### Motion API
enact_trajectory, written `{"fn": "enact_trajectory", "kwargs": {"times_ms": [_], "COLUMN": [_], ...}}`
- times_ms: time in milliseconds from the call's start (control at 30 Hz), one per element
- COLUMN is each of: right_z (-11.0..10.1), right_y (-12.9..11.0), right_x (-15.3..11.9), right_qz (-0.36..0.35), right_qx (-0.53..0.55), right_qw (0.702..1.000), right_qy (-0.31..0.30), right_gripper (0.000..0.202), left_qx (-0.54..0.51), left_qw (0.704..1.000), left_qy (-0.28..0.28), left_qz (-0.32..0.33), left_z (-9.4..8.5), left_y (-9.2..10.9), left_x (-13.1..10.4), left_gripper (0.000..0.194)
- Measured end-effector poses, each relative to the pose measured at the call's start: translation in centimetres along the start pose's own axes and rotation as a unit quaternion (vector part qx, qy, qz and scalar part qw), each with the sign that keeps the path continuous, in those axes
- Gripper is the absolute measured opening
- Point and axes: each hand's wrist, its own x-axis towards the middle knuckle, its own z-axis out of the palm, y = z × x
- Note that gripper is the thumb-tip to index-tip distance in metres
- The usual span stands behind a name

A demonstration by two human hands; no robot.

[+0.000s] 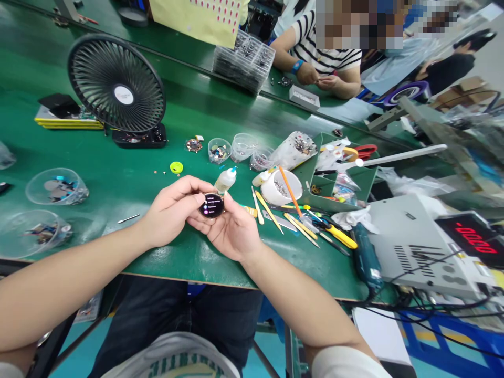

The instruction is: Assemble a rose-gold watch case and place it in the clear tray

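A round watch face (212, 206) with a lit black screen is held between both hands above the front part of the green table. On the screen is a short menu with small coloured icons. My left hand (176, 210) grips the watch from the left, its thumb at the screen's upper left edge. From the right, my right hand (235, 228) holds it, with the thumb along the rim and fingers underneath. Just behind the watch stands a small bottle (225, 180) with a blue tip. A lime green round piece (176, 167) lies behind my left hand.
A black fan (117, 86) stands back left, above plastic tubs (57, 186) of parts. To the right are a white cup (281, 187), scattered tools (303, 228), a green bin (342, 173) and a grey device (413, 241) with a red display. Across the table, a person's hands (318, 79) work.
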Motion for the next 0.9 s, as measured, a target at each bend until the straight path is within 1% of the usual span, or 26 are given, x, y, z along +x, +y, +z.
{"fn": "enact_trajectory", "kwargs": {"times_ms": [167,300,400,500,600,667,733,800,867,900], "right_z": [-0.14,-0.48,-0.61,-0.53,-0.39,-0.36,-0.38,-0.39,-0.31,-0.23], "right_y": [0.05,0.17,0.17,0.10,0.07,0.10,0.18,0.26,0.30,0.29], "right_x": [0.06,0.20,0.20,0.13,0.12,0.15,0.17,0.17,0.14,0.12], "right_qz": [-0.003,-0.008,-0.008,-0.011,-0.010,-0.009,-0.010,-0.014,-0.017,-0.015], "right_qx": [-0.001,-0.021,-0.032,-0.034,-0.027,-0.026,-0.025,-0.022,-0.014,-0.010], "right_qw": [1.000,1.000,0.999,0.999,0.999,0.999,1.000,1.000,1.000,1.000], "right_qy": [0.007,0.009,0.020,0.017,0.015,0.017,0.012,0.004,-0.001,-0.001], "right_gripper": [0.040,0.036,0.032,0.033,0.035,0.036,0.038,0.037,0.034,0.034], "left_qx": [-0.017,0.034,0.027,0.002,0.007,0.029,0.052,0.059,0.050,0.044], "left_qw": [0.999,0.998,0.998,0.997,0.997,0.997,0.997,0.997,0.999,0.999], "left_qy": [-0.026,-0.046,-0.059,-0.073,-0.076,-0.069,-0.049,-0.022,0.002,0.009], "left_qz": [0.012,0.025,0.020,0.013,0.020,0.031,0.040,0.032,0.010,-0.001], "left_z": [0.05,0.08,-0.01,-0.15,-0.17,-0.07,0.05,0.15,0.18,0.17], "left_y": [-0.07,0.00,0.07,0.07,-0.01,-0.09,-0.15,-0.16,-0.13,-0.10], "left_x": [-0.15,-0.35,-0.42,-0.45,-0.49,-0.50,-0.46,-0.37,-0.28,-0.24], "left_gripper": [0.021,0.035,0.035,0.035,0.036,0.038,0.037,0.027,0.016,0.016]}}
